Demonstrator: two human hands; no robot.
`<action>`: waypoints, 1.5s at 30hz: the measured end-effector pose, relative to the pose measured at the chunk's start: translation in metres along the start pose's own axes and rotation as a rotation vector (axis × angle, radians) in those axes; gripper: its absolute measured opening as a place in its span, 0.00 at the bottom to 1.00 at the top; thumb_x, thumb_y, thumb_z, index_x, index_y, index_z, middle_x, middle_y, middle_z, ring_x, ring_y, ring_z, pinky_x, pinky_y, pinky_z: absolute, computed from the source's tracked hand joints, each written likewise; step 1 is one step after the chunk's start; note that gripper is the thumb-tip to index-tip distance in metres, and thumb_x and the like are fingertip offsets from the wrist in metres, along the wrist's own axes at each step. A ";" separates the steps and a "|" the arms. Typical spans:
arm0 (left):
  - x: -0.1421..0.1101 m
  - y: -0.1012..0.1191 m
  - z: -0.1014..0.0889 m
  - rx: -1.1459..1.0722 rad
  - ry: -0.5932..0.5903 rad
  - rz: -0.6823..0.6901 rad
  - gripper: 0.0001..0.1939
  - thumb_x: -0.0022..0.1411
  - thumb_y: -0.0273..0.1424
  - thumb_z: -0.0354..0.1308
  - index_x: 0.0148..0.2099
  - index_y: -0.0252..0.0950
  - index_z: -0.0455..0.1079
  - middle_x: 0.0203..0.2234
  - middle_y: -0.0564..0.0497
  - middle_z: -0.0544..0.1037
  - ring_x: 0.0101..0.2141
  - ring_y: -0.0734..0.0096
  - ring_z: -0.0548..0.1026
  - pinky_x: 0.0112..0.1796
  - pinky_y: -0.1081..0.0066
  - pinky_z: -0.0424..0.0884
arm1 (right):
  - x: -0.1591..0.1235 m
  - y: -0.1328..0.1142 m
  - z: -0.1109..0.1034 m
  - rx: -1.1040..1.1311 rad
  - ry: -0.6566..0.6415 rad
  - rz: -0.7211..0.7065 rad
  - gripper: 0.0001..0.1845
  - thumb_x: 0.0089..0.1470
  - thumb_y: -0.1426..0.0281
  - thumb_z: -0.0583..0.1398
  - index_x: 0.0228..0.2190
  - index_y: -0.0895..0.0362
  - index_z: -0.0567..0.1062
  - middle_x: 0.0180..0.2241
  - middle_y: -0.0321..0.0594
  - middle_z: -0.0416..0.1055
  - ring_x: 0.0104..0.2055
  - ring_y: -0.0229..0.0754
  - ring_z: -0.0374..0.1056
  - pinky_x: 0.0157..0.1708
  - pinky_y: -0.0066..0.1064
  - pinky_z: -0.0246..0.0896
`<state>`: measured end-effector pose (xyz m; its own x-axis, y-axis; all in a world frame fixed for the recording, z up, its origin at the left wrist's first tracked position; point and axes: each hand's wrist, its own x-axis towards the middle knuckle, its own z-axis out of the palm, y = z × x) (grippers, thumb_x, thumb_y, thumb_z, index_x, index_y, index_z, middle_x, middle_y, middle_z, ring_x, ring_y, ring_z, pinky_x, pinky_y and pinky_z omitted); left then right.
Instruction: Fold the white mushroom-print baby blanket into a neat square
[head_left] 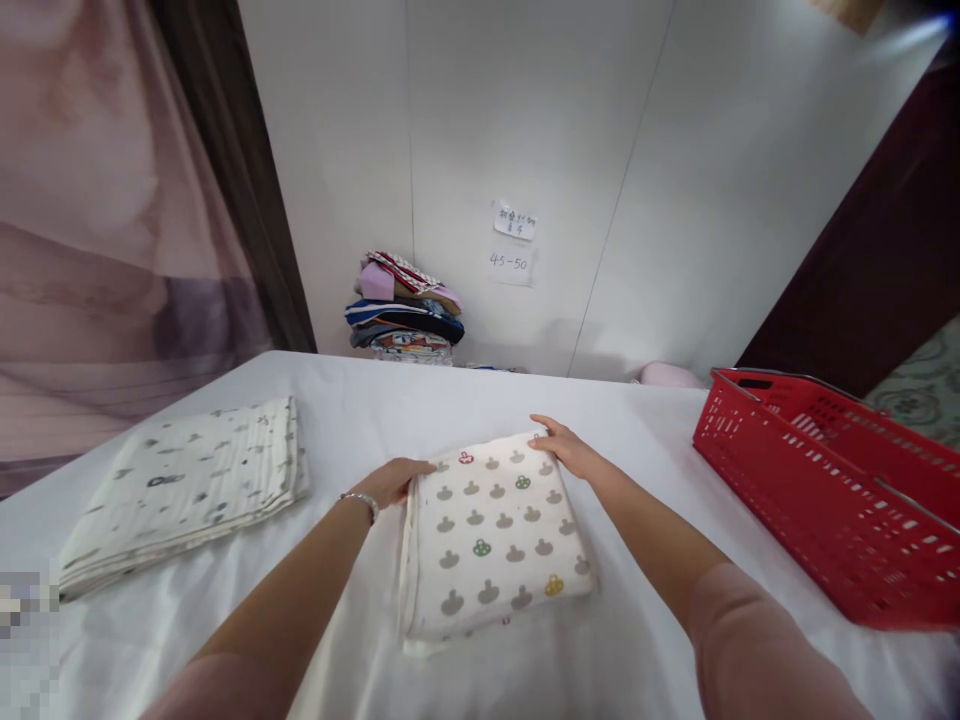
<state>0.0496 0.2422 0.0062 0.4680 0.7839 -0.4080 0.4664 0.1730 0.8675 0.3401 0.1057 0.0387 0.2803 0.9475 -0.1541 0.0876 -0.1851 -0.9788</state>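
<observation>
A folded white cloth (499, 540) printed with grey, red, green and yellow mushrooms lies on the white-covered table in front of me. My left hand (391, 482), with a bracelet at its wrist, is closed on the cloth's far left corner, the thumb on top and the other fingers partly hidden. At the far right corner, my right hand (564, 446) pinches the edge between thumb and fingers. Off to the left rests a second folded cloth (195, 480), white with small dark and grey-green motifs, touched by neither hand.
A red plastic basket (810, 490) stands on the table's right side. Beyond the far edge rises a stack of folded clothes (405, 310) against the white wall, near two paper notes (512, 262). A pinkish curtain (105, 250) hangs at the left.
</observation>
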 end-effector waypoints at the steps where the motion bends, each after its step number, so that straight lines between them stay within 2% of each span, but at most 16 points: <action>1: -0.001 0.001 -0.001 -0.007 -0.052 -0.021 0.16 0.40 0.40 0.62 0.31 0.37 0.69 0.29 0.47 0.78 0.36 0.58 0.74 0.33 0.66 0.70 | -0.005 -0.007 0.000 -0.037 -0.019 -0.034 0.39 0.40 0.68 0.65 0.55 0.51 0.61 0.40 0.38 0.69 0.41 0.41 0.68 0.44 0.33 0.63; 3: -0.003 0.004 -0.004 -0.037 -0.169 -0.082 0.14 0.41 0.40 0.60 0.30 0.37 0.70 0.32 0.47 0.78 0.38 0.59 0.74 0.36 0.67 0.70 | -0.015 -0.020 0.002 -0.107 -0.050 -0.092 0.39 0.40 0.67 0.64 0.56 0.50 0.60 0.37 0.36 0.69 0.40 0.41 0.67 0.43 0.33 0.63; 5: -0.009 0.007 -0.007 -0.051 -0.220 -0.090 0.14 0.41 0.40 0.59 0.30 0.37 0.70 0.35 0.47 0.78 0.40 0.60 0.73 0.38 0.68 0.69 | -0.026 -0.032 0.002 -0.155 -0.065 -0.150 0.40 0.41 0.67 0.64 0.56 0.50 0.59 0.38 0.36 0.68 0.39 0.40 0.67 0.42 0.32 0.63; 10: -0.040 0.014 -0.014 -0.038 -0.308 0.109 0.20 0.43 0.42 0.59 0.37 0.36 0.70 0.40 0.47 0.76 0.44 0.61 0.71 0.41 0.69 0.68 | -0.047 -0.048 -0.003 -0.238 -0.064 -0.212 0.42 0.40 0.67 0.64 0.57 0.50 0.58 0.39 0.36 0.68 0.39 0.40 0.66 0.42 0.32 0.62; 13: -0.059 0.025 -0.022 -0.040 -0.351 0.198 0.22 0.44 0.43 0.60 0.39 0.34 0.69 0.39 0.45 0.76 0.43 0.60 0.72 0.40 0.68 0.68 | -0.050 -0.056 -0.009 -0.273 -0.064 -0.237 0.42 0.40 0.67 0.64 0.57 0.50 0.57 0.38 0.37 0.69 0.39 0.40 0.66 0.42 0.32 0.62; 17: -0.081 0.067 -0.045 0.056 -0.158 0.370 0.28 0.41 0.43 0.63 0.44 0.34 0.68 0.36 0.49 0.76 0.39 0.62 0.73 0.39 0.68 0.68 | -0.049 -0.090 -0.016 -0.277 -0.042 -0.387 0.42 0.40 0.67 0.64 0.57 0.52 0.58 0.38 0.37 0.69 0.38 0.40 0.66 0.41 0.33 0.62; 21: -0.111 0.121 -0.063 0.208 0.061 0.701 0.35 0.44 0.42 0.62 0.54 0.36 0.63 0.40 0.49 0.75 0.41 0.62 0.72 0.42 0.65 0.67 | -0.057 -0.136 -0.022 -0.345 0.053 -0.652 0.40 0.43 0.68 0.61 0.58 0.53 0.56 0.39 0.38 0.67 0.38 0.39 0.65 0.40 0.32 0.61; 23: -0.123 0.126 -0.062 0.373 0.224 0.869 0.32 0.49 0.41 0.60 0.56 0.39 0.61 0.46 0.50 0.73 0.45 0.62 0.70 0.47 0.64 0.65 | -0.067 -0.142 -0.023 -0.486 0.110 -0.766 0.39 0.45 0.71 0.59 0.59 0.53 0.55 0.40 0.38 0.66 0.39 0.39 0.64 0.42 0.33 0.60; 24: -0.127 0.120 -0.058 0.464 0.301 0.938 0.31 0.51 0.40 0.58 0.57 0.40 0.61 0.48 0.50 0.72 0.47 0.62 0.69 0.49 0.64 0.62 | -0.072 -0.137 -0.023 -0.583 0.128 -0.809 0.38 0.45 0.72 0.58 0.59 0.53 0.54 0.41 0.38 0.66 0.40 0.40 0.63 0.44 0.34 0.59; 26: -0.126 0.088 -0.044 0.633 0.395 1.031 0.27 0.54 0.38 0.56 0.57 0.40 0.61 0.49 0.49 0.71 0.49 0.62 0.67 0.53 0.61 0.57 | -0.082 -0.107 -0.018 -0.787 0.141 -0.869 0.37 0.46 0.75 0.56 0.59 0.52 0.54 0.43 0.41 0.65 0.45 0.43 0.61 0.48 0.38 0.57; 28: -0.119 0.037 -0.023 0.766 0.355 1.094 0.24 0.56 0.34 0.54 0.56 0.39 0.62 0.50 0.47 0.71 0.50 0.62 0.67 0.56 0.58 0.51 | -0.091 -0.056 -0.009 -0.945 0.118 -0.906 0.36 0.47 0.77 0.53 0.59 0.53 0.54 0.46 0.45 0.63 0.49 0.47 0.58 0.50 0.42 0.55; 31: -0.112 -0.042 0.013 0.847 0.251 1.082 0.21 0.57 0.27 0.51 0.54 0.40 0.64 0.48 0.47 0.73 0.49 0.64 0.68 0.56 0.57 0.53 | -0.105 0.031 0.009 -1.063 0.018 -0.852 0.35 0.47 0.81 0.49 0.57 0.55 0.57 0.42 0.46 0.64 0.46 0.47 0.59 0.47 0.41 0.59; 34: -0.115 -0.088 0.038 0.857 0.224 1.003 0.23 0.55 0.23 0.49 0.54 0.38 0.63 0.47 0.46 0.73 0.50 0.64 0.68 0.54 0.59 0.56 | -0.116 0.090 0.020 -1.078 -0.002 -0.785 0.33 0.45 0.83 0.48 0.54 0.57 0.62 0.41 0.46 0.64 0.45 0.46 0.60 0.46 0.40 0.60; 38: -0.126 -0.089 0.044 0.888 0.222 0.925 0.27 0.55 0.25 0.50 0.58 0.38 0.58 0.51 0.45 0.70 0.52 0.63 0.65 0.55 0.56 0.53 | -0.120 0.106 0.022 -1.075 0.032 -0.752 0.30 0.46 0.84 0.47 0.51 0.56 0.65 0.44 0.46 0.64 0.48 0.46 0.59 0.47 0.40 0.59; 42: -0.133 -0.069 0.046 0.900 0.247 0.891 0.26 0.56 0.39 0.56 0.56 0.39 0.59 0.49 0.45 0.70 0.49 0.61 0.67 0.54 0.53 0.53 | -0.122 0.094 0.019 -1.079 0.006 -0.765 0.30 0.45 0.82 0.49 0.51 0.57 0.65 0.53 0.47 0.60 0.54 0.47 0.55 0.52 0.43 0.55; 45: -0.130 -0.058 0.053 0.921 0.300 0.920 0.20 0.57 0.38 0.54 0.51 0.38 0.64 0.46 0.45 0.71 0.46 0.61 0.68 0.51 0.55 0.56 | -0.124 0.081 0.022 -1.080 -0.017 -0.692 0.26 0.46 0.78 0.52 0.50 0.56 0.66 0.53 0.45 0.61 0.53 0.48 0.57 0.52 0.43 0.53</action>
<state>0.0017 0.0982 -0.0057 0.7568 0.5180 0.3987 0.4611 -0.8553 0.2362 0.2913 -0.0213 -0.0245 -0.1458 0.9324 0.3307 0.9388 0.2359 -0.2512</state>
